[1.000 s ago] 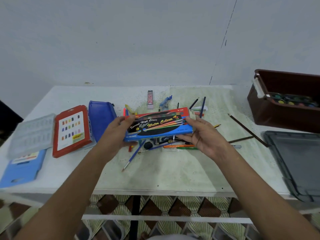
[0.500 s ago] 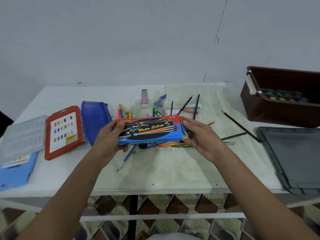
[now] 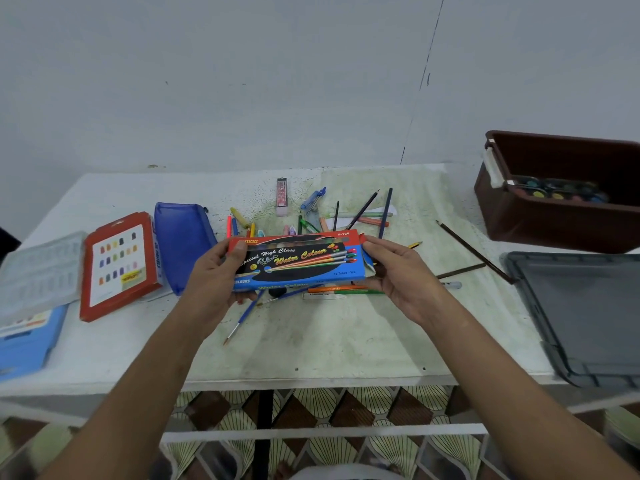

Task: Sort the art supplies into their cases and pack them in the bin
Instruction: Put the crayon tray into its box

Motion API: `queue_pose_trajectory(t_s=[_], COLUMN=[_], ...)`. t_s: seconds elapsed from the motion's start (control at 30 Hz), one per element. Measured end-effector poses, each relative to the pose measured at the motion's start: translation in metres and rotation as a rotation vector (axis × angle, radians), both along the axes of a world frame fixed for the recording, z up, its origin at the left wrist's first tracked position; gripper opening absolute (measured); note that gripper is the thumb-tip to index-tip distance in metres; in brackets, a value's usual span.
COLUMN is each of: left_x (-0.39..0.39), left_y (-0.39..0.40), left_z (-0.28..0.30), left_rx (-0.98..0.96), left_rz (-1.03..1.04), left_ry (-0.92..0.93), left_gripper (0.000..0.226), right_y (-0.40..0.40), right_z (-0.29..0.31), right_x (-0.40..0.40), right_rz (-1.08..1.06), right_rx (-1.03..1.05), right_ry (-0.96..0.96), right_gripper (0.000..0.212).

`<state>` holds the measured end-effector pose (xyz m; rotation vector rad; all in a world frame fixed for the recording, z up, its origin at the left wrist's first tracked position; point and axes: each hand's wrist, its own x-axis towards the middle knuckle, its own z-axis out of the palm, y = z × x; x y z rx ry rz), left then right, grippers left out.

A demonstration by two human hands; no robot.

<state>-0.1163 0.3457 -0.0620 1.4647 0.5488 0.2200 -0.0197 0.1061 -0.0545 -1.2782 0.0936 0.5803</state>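
This looks like a plain room in a home, set up as a makeshift craft or school-work spot. A worn white table (image 3: 329, 344), stained green across its right half, stands against a bare grey-white wall (image 3: 277, 81) with a thin crack (image 3: 424, 67) running down it. Below the table's front edge shows a patterned tiled floor (image 3: 346, 410) in brown and cream, of a household kind. Loose pencils (image 3: 360, 211), crayons and brushes lie scattered toward the table's back edge, with paint cases near its left edge and a brown bin (image 3: 554, 223) at its back right corner.
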Motion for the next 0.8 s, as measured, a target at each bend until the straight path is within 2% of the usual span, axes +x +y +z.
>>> queue_pose_trajectory(t_s=[0.1, 0.43, 0.8], left_x=[-0.001, -0.003, -0.004], left_y=[0.002, 0.008, 0.007], left_z=[0.000, 0.003, -0.003], left_rx=[0.038, 0.167, 0.057], left_rz=[0.025, 0.042, 0.041], left_ry=[-0.018, -0.051, -0.036], left_gripper=[0.026, 0.013, 0.017], right_y=[0.002, 0.008, 0.003], right_z=[-0.002, -0.006, -0.012], right_x=[0.000, -0.001, -0.002], right_rz=[0.003, 0.012, 0.019], right_rx=[-0.075, -0.121, -0.111], right_ry=[-0.052, -0.090, -0.076], right_gripper=[0.027, 0.019, 0.019])
